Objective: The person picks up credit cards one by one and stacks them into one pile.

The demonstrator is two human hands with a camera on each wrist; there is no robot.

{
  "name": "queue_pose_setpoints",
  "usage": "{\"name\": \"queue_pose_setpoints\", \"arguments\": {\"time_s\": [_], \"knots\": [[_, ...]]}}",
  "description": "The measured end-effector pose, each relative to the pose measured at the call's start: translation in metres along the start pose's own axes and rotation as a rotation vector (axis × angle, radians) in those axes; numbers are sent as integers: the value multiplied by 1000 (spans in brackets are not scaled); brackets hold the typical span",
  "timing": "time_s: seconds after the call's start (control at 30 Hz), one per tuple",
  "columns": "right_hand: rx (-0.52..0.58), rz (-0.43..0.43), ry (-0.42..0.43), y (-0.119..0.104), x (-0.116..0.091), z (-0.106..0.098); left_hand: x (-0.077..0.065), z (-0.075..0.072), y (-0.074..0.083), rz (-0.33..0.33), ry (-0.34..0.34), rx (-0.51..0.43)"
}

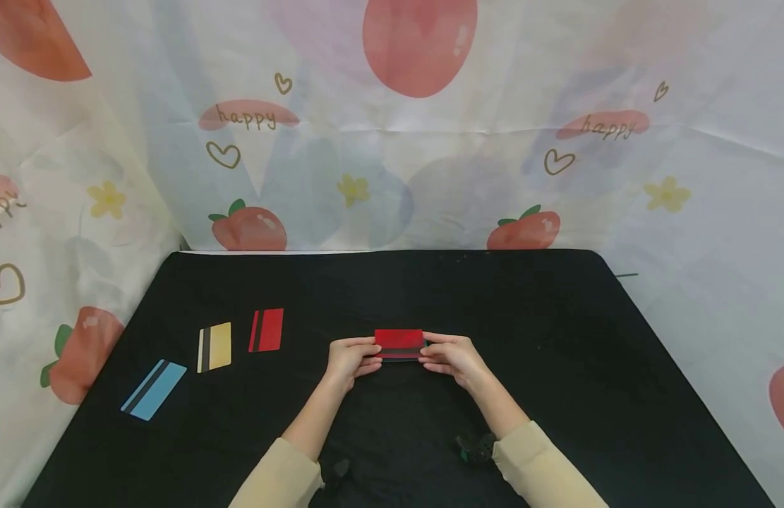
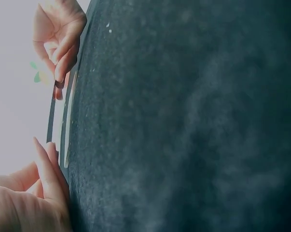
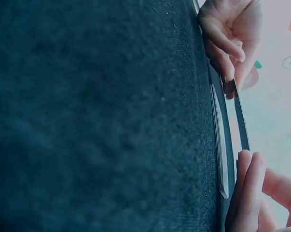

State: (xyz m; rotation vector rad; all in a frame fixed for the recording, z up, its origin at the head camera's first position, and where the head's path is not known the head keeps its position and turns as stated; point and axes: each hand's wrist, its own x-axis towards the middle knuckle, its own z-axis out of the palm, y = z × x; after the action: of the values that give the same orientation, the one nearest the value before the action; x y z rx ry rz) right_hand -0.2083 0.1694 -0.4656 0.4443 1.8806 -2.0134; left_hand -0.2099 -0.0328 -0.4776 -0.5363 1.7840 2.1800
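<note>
Both hands hold one red card [image 1: 399, 340] with a dark stripe, one at each short end. My left hand [image 1: 346, 361] pinches its left end between thumb and fingers. At the opposite end, my right hand [image 1: 460, 360] grips it the same way. Seen edge-on in the left wrist view, the held card [image 2: 51, 116] is raised off the table. Beneath it, in the right wrist view, a thin stack of cards [image 3: 221, 145] lies flat on the black surface. From the head view the red card hides most of that stack.
On the left of the black table [image 1: 588, 339] lie a blue card [image 1: 155, 389], a pale yellow card [image 1: 214, 347] and another red card [image 1: 267, 330], spaced apart, each with a dark stripe. A printed curtain [image 1: 392, 162] hangs behind the table's back edge.
</note>
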Motion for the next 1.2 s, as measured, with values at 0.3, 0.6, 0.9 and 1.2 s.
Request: {"name": "queue_pose_setpoints", "arguments": {"time_s": [0.3, 0.6, 0.9, 1.2], "knots": [[-10, 25, 61, 1, 6, -3, 3, 8, 2, -8, 30, 28], [-5, 33, 77, 1, 7, -2, 3, 11, 2, 0, 60, 48], [-22, 21, 121, 3, 8, -1, 3, 12, 1, -5, 61, 103], [-20, 31, 105, 1, 5, 0, 4, 12, 1, 28, 48, 141]]}}
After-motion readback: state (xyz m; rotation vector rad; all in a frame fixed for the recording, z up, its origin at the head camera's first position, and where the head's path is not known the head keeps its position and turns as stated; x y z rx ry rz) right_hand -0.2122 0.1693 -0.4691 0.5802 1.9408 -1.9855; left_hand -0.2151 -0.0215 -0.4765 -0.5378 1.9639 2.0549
